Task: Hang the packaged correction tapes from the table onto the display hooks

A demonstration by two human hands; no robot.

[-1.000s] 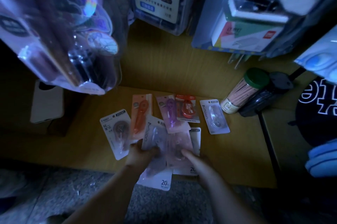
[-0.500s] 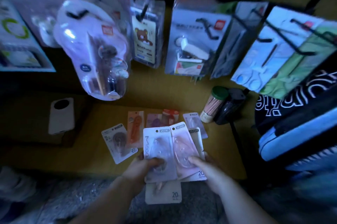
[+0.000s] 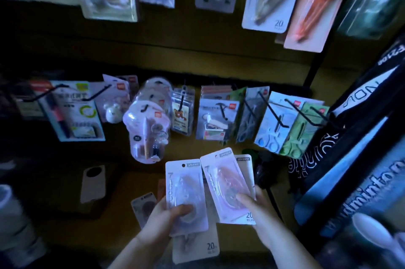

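Dim shot, but both hands are busy. The left hand (image 3: 161, 219) has its thumb clamped over a white tape pack (image 3: 185, 189), and another pack (image 3: 195, 244) peeks out below it. Just to its right, the right hand (image 3: 263, 216) pinches a pink tape pack (image 3: 225, 183). All of it is held above the near side of the table (image 3: 122, 189), with the hooks (image 3: 282, 115) farther back.

- A white phone (image 3: 93, 183) lies face down at the left.
- A clear blister pack (image 3: 148, 132) hangs in the middle row.
- Just right of it hangs a card holder pack (image 3: 180, 115) with a bear picture.
- Next comes a stapler pack (image 3: 213, 120).
- Further right, a blue scissors pack (image 3: 270, 130) and a green scissors pack (image 3: 303, 135) hang side by side.
- A blue badminton item (image 3: 361, 192) stands at the far right.
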